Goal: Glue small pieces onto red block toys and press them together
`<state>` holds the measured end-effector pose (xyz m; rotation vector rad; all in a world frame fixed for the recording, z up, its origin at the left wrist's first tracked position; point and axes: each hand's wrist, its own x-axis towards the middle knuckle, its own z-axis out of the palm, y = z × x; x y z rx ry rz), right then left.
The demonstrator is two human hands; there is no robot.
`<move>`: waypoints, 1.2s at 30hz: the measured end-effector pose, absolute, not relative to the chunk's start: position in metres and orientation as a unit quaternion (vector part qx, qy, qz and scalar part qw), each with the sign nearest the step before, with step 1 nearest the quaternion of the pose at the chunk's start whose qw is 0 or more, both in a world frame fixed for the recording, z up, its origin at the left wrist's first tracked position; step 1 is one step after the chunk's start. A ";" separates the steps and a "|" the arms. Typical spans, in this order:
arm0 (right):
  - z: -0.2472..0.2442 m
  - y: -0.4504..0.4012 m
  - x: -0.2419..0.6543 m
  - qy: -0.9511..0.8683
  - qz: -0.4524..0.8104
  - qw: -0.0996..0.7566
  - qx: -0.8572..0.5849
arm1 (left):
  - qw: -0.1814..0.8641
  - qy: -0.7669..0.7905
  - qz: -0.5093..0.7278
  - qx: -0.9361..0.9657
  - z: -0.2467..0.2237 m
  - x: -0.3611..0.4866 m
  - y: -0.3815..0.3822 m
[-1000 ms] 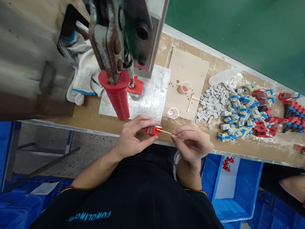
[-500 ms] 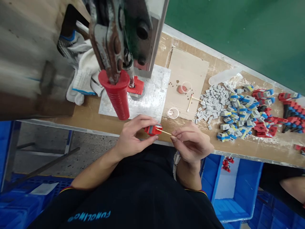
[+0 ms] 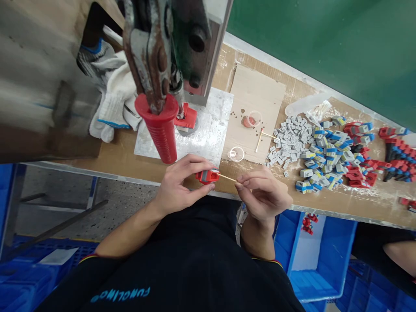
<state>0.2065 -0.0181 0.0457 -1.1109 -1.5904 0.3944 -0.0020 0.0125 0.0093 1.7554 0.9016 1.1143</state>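
Note:
Between thumb and fingers, my left hand (image 3: 182, 184) grips a red and grey plastic toy part (image 3: 207, 176) over the table's front edge. My right hand (image 3: 264, 190) pinches a thin cotton swab (image 3: 227, 177), whose far end meets the right side of the part; its tip is too small to make out. Beyond my hands, a small clear cup with red liquid (image 3: 251, 120) sits on a cardboard sheet (image 3: 260, 86). A clear ring-shaped lid or cup (image 3: 235, 154) and two more swabs (image 3: 259, 141) lie close by.
A toggle clamp with a red handle (image 3: 159, 130) rises over a metal plate (image 3: 208, 134). White gloves (image 3: 115, 95) lie left. Small grey pieces (image 3: 290, 138), blue-grey parts (image 3: 328, 151) and red parts (image 3: 362, 173) are heaped right. Blue bins (image 3: 338, 255) stand below; another person's arm (image 3: 401, 255) shows.
The swab and my right hand have shifted slightly right, so the swab's end is nearer the toy part's edge. My left hand has moved slightly left with the part.

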 end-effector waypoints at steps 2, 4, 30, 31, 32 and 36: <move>0.045 -0.019 0.207 -0.670 0.170 0.548 -0.472 | 0.425 0.364 0.445 0.699 0.010 -0.002 0.013; 0.045 -0.019 0.208 -0.667 0.173 0.544 -0.478 | 0.423 0.367 0.445 0.699 0.010 -0.003 0.013; 0.034 -0.003 0.245 -0.664 0.154 0.414 -0.603 | 0.608 0.365 0.475 0.520 -0.018 -0.002 0.012; 0.034 -0.002 0.246 -0.679 0.161 0.395 -0.597 | 0.609 0.367 0.476 0.518 -0.019 -0.002 0.011; 0.034 -0.003 0.249 -0.693 0.175 0.377 -0.590 | 0.610 0.369 0.474 0.516 -0.019 -0.003 0.011; 0.036 -0.016 0.293 -0.650 0.168 0.421 -0.610 | 0.612 0.367 0.475 0.514 -0.016 -0.007 0.011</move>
